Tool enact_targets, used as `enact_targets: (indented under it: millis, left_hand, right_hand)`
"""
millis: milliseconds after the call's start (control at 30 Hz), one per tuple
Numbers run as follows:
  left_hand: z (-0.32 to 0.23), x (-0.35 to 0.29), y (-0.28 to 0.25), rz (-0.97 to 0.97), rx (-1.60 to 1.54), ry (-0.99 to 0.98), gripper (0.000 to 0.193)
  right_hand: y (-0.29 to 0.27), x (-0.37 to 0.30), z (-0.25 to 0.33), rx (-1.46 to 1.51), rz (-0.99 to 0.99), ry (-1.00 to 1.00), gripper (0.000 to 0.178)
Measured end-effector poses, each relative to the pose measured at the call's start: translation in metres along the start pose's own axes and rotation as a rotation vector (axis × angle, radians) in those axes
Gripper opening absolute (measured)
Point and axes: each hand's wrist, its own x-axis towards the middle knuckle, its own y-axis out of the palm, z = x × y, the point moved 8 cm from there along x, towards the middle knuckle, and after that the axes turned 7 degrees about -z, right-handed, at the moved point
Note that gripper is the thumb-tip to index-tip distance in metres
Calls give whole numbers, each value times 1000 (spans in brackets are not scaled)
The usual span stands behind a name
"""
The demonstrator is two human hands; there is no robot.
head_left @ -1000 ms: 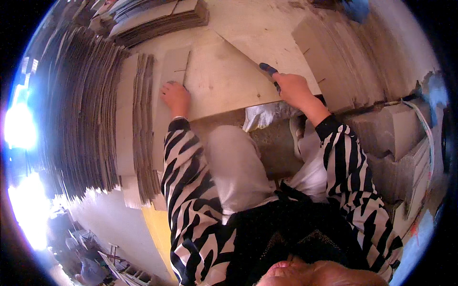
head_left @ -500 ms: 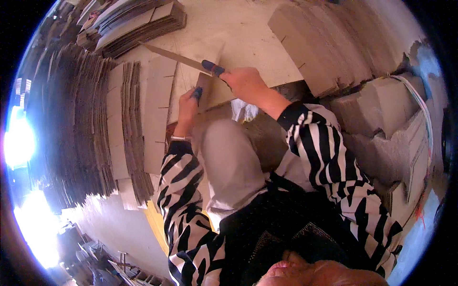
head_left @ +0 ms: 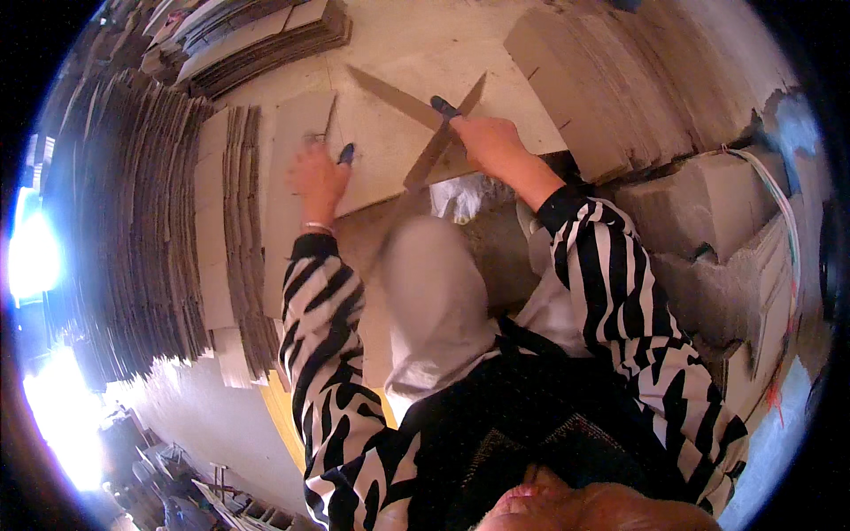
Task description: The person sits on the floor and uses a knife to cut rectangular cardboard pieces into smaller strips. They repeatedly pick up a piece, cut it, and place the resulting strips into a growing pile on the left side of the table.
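My right hand [head_left: 494, 146], a dark blue cover on its thumb, grips two narrow cardboard strips [head_left: 429, 159] where they cross in an X above the pale table. One strip points to the far left; the other slants from the far right down toward my knee. My left hand [head_left: 319, 181] is slightly blurred and holds nothing that I can see. Its thumb, with a dark cover too, stands apart from the fingers. Beneath and beside those fingers lies a pile of slotted cardboard pieces [head_left: 297, 119]; whether they touch it I cannot tell.
Tall rows of cardboard sheets [head_left: 142, 221] stand along the left. Another stack [head_left: 266, 49] lies at the far left of the table [head_left: 398, 49], and a big stack [head_left: 589, 93] at its right. Cardboard bundles [head_left: 708, 199] sit at the right, near hanging cords [head_left: 784, 199].
My left hand has let go of a strip and moved left and away to the cardboard pile. My right hand has shifted slightly right and away, and now the two strips cross in it.
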Motion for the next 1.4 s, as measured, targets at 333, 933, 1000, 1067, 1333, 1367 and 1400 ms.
enact_targets:
  millis: [333,933,1000,1067,1333,1367,1400]
  left_hand:
    - [51,-1,52,-12,-19,66,32]
    - [80,-25,98,239,-1323,-536,28]
    - [129,-33,120,190,-1228,-443,28]
    - [95,-38,104,302,-1553,-644,29]
    - [143,-77,44,365,-229,-72,41]
    - [123,-77,41,338,-190,-31,43]
    - [104,-75,38,310,-148,6,44]
  right_hand:
    - [-9,-3,20,73,-45,-100,31]
    - [15,-8,58,122,-130,-291,27]
    - [11,-8,69,181,-140,-293,27]
    - [14,-9,58,177,-112,-272,27]
    - [20,2,28,96,-16,-151,30]
    - [16,2,9,66,-8,-85,32]
    - [10,-1,-7,40,1,-21,34]
